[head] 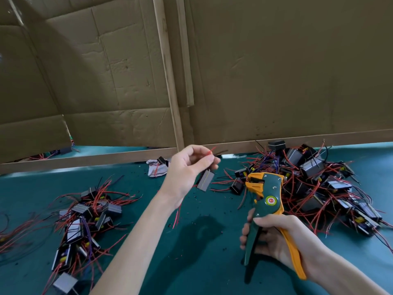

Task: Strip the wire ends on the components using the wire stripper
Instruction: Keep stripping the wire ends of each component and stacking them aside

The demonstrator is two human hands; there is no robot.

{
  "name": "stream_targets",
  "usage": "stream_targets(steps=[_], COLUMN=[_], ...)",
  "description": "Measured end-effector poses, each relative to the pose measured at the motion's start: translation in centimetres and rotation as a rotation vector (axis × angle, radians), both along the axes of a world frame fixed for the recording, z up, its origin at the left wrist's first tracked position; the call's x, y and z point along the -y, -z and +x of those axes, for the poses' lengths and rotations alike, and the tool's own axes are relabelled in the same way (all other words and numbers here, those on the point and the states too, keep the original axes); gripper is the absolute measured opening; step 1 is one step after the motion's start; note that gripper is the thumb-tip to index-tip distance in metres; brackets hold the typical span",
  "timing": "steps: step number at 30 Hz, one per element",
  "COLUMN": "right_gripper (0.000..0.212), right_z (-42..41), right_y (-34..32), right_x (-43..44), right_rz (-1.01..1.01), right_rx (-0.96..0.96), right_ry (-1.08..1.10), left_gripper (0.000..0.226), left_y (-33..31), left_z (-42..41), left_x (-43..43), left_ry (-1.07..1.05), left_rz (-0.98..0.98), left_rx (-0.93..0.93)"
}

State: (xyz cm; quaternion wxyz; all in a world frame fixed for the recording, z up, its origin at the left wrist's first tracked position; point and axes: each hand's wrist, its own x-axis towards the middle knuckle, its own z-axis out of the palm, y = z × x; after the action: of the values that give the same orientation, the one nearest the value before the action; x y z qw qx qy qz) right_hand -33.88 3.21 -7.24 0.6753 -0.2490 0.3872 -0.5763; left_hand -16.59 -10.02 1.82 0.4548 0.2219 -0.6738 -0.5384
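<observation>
Wire stripper [269, 188]: handles gripped by right hand [276, 237]. Component [205, 180]: dangling from red wire [210, 152] pinched in left hand [185, 169]. Left heap [85, 220], right heap [319, 184]: near worktop [202, 262] side edges.

Legible text, brands, numbers, signs: none readable. Item noted: 1 round sticker [270, 200] on the green body of the wire stripper [273, 187], red centre with yellow and green rings. The red centre bears small marks, too blurred and too small to make out.
</observation>
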Motion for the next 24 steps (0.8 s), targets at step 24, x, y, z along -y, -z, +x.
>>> stream_targets(steps=[24], right_gripper=[0.045], right_z=[0.5], right_y=[-2.1], right_x=[-0.8], right_rz=[-0.13], right_rx=[-0.099], right_ry=[-0.206], left_gripper=[0.013], left_y=[2.7], left_z=[-1.2], left_x=[-1.5], left_ry=[0.152], left_rz=[0.098], left_rx=[0.194])
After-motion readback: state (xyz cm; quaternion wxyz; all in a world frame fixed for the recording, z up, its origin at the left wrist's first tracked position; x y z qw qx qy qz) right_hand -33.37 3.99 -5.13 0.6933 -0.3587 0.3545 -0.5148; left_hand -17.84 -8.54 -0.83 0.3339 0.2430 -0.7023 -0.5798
